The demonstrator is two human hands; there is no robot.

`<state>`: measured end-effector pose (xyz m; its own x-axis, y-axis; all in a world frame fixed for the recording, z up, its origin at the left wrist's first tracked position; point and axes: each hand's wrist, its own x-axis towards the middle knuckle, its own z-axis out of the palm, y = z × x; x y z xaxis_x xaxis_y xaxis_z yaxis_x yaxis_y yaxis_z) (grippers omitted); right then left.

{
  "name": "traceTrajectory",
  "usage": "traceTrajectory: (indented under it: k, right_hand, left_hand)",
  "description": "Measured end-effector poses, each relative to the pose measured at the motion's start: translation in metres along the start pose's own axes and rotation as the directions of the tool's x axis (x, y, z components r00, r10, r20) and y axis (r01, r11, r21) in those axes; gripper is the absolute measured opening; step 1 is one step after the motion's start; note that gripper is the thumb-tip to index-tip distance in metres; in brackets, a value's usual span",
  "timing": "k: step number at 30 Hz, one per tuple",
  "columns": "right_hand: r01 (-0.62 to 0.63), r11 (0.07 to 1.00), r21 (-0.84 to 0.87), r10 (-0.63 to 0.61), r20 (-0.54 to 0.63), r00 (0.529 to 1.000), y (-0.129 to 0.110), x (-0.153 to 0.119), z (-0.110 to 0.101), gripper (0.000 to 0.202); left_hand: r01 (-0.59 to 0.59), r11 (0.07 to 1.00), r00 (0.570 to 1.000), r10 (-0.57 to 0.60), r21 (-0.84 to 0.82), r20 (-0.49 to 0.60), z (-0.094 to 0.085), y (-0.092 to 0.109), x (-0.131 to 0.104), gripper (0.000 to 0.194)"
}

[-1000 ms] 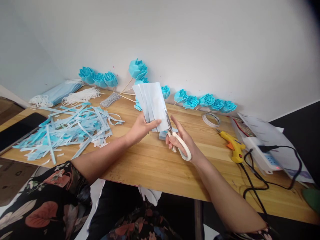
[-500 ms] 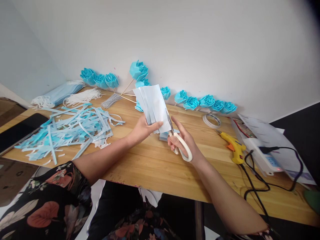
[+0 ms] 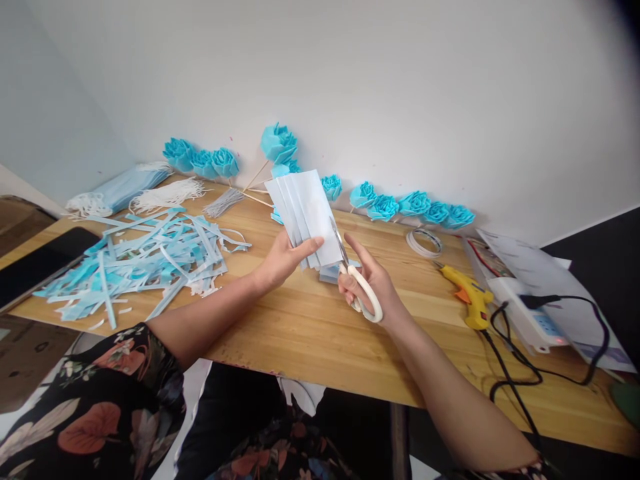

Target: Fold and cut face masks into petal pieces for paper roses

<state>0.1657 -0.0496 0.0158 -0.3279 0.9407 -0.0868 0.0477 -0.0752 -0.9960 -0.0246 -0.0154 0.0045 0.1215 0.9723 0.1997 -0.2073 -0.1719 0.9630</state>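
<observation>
My left hand [image 3: 290, 259] pinches a pale pleated face mask [image 3: 311, 208] between thumb and fingers, held up above the table. White-handled scissors [image 3: 367, 292] sit in my right hand [image 3: 373, 283], its index finger stretched out along them. Their blades lie against the right edge of the mask; whether they are fully closed I cannot make out. Under the mask, a light blue piece [image 3: 334, 273] rests on the wooden table [image 3: 280, 327]. Left of my left hand is a heap of blue and white cut strips [image 3: 150, 257].
Blue flowers [image 3: 384, 207] on sticks line the wall. At the back left lie a stack of masks [image 3: 131, 185], white ear loops [image 3: 167, 193] and grey wires [image 3: 225, 201]. A phone [image 3: 47, 263] is far left. Right are a tape roll [image 3: 424, 243], yellow glue gun [image 3: 470, 297] and power strip [image 3: 533, 320].
My left thumb has shifted slightly left and up on the mask, and the mask's pleats have spread a little. The scissors stay at its right edge.
</observation>
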Motion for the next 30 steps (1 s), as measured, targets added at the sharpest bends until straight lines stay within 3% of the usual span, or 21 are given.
traceTrajectory:
  k: [4, 8, 19, 30]
  right_hand:
    - [0.037, 0.998, -0.048, -0.036, 0.026, 0.999, 0.0016, -0.0007, -0.0007, 0.104]
    - [0.066, 0.994, -0.09, -0.06, 0.072, 0.996, 0.0031, -0.001, -0.0026, 0.102]
    - [0.082, 0.992, -0.097, -0.076, 0.061, 0.995, 0.0041, -0.0002, -0.0058, 0.101]
    - [0.053, 0.996, -0.067, -0.053, -0.003, 0.999, 0.0013, -0.0011, -0.0024, 0.103]
  left_hand:
    - [0.01, 1.0, 0.998, -0.011, -0.017, -0.055, -0.0009, 0.0013, -0.0005, 0.046]
    - [-0.006, 1.0, 1.0, 0.007, 0.018, -0.019, 0.0009, 0.0022, -0.0026, 0.046]
    - [-0.009, 0.993, 0.998, 0.002, 0.12, 0.064, 0.0024, 0.0012, -0.0046, 0.046]
    - [0.007, 0.997, 0.999, -0.011, 0.081, 0.047, 0.0041, 0.0019, -0.0052, 0.046]
